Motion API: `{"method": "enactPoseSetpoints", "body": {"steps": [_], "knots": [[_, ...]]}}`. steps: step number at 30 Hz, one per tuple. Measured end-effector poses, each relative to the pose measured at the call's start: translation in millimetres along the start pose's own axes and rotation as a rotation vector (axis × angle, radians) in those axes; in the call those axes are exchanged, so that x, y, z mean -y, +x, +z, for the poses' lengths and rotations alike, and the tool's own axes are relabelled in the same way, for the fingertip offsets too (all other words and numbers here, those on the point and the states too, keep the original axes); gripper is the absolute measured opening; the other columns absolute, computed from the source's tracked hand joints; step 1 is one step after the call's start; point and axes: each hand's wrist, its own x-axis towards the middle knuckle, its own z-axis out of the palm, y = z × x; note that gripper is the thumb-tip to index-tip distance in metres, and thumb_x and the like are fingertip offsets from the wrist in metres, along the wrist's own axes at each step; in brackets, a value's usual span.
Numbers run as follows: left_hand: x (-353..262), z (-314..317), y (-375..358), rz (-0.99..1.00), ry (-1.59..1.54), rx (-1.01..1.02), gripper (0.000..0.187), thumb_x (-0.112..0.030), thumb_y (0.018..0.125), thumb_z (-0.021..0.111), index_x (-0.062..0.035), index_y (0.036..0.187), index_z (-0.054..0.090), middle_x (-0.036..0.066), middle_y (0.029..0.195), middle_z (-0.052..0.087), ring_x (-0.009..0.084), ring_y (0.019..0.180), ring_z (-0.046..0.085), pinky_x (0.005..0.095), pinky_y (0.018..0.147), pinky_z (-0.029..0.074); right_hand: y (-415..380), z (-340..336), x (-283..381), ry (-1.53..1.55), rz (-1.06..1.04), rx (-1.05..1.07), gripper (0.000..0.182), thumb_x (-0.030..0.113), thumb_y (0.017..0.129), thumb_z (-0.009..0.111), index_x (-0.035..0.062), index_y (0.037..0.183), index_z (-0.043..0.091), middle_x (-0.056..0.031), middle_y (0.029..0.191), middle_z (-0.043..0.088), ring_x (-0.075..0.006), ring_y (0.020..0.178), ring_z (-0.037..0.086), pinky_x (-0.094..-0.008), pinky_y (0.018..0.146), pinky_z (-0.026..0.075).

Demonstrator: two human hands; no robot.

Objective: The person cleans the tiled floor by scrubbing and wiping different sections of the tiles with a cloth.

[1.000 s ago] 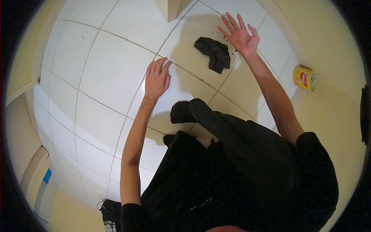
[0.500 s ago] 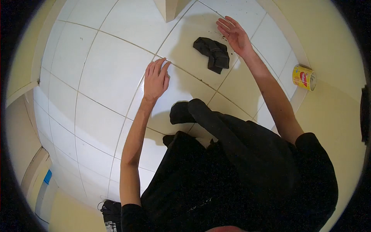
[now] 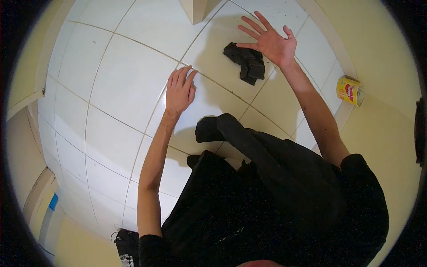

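Clock from view centre. Right hand [image 3: 276, 46] at 1, open, palm up, fingers spread, holding nothing. Black cloth [image 3: 252, 66] also at 1, crumpled on the floor [image 3: 129, 80]. Little finger overlaps its edge; can't tell if touching. Left hand [image 3: 179, 92] at 11, palm down, fingers slightly bent, empty; floor contact unclear.

Risks: low sweep of right hand could snag a fold and drag the cloth. Bunched shape could make a one-edge grab unfold or drop it. Wide right elbow swing might knock the tin [image 3: 347, 90], between 2 and 3 by the wall [image 3: 384, 66]. Smooth tile could let a leaning palm slip.

Room: pale tiles, darker grout, shadow round the cloth. Post [image 3: 192, 10] at 12, black bag [image 3: 127, 244] at 7.
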Motion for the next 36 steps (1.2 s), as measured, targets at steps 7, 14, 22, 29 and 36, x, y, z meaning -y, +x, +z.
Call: {"method": "enactPoseSetpoints", "body": {"steps": [7, 14, 22, 29, 36], "knots": [[0, 1, 0, -0.001, 0.007, -0.007, 0.045, -0.01, 0.091, 0.061, -0.0076, 0.135, 0.062, 0.012, 0.144, 0.056, 0.0316, 0.135, 0.05, 0.0502, 0.118, 0.035, 4, 11, 4, -0.075, 0.054, 0.097, 0.108, 0.064, 0.085, 0.061, 0.0158, 0.168, 0.013, -0.0187, 0.174, 0.009, -0.0378, 0.16, 0.013, -0.0728, 0.122, 0.013], [0, 0, 0, -0.009, -0.002, 0.0, 0.045, -0.01, 0.091, 0.061, -0.0079, 0.135, 0.062, 0.013, 0.144, 0.056, 0.0319, 0.135, 0.049, 0.0511, 0.118, 0.035, 7, -2, 7, -0.471, 0.041, 0.008, 0.077, 0.052, 0.095, 0.052, 0.0144, 0.16, 0.037, -0.0191, 0.163, 0.039, -0.0353, 0.147, 0.041, -0.0559, 0.122, 0.031], [-1, -1, 0, 0.004, -0.002, -0.018, 0.047, -0.007, 0.088, 0.061, -0.0075, 0.135, 0.062, 0.013, 0.143, 0.056, 0.0336, 0.133, 0.051, 0.0514, 0.115, 0.038, -24, -47, -51, -2.412, -0.347, 0.244, 0.062, 0.042, 0.097, 0.066, 0.0217, 0.153, 0.05, -0.0156, 0.144, 0.053, -0.0365, 0.123, 0.055, -0.0521, 0.106, 0.044], [-1, -2, 1, -0.009, 0.001, 0.005, 0.046, -0.009, 0.09, 0.061, -0.008, 0.135, 0.062, 0.012, 0.143, 0.056, 0.0321, 0.135, 0.05, 0.0508, 0.118, 0.036, -48, -61, -83, -2.479, -0.517, 0.054, 0.062, 0.029, 0.093, 0.07, 0.0242, 0.152, 0.051, -0.0125, 0.145, 0.051, -0.0339, 0.118, 0.056, -0.0528, 0.101, 0.048], [0, -1, 1, -0.004, 0.002, 0.007, 0.044, -0.01, 0.09, 0.061, -0.0076, 0.135, 0.062, 0.012, 0.143, 0.056, 0.0318, 0.135, 0.049, 0.0507, 0.118, 0.035, -17, -85, -50, -2.605, -0.527, 0.091, 0.062, 0.014, 0.087, 0.069, 0.0242, 0.147, 0.056, -0.0103, 0.137, 0.057, -0.0312, 0.108, 0.062, -0.0456, 0.093, 0.057]]}}
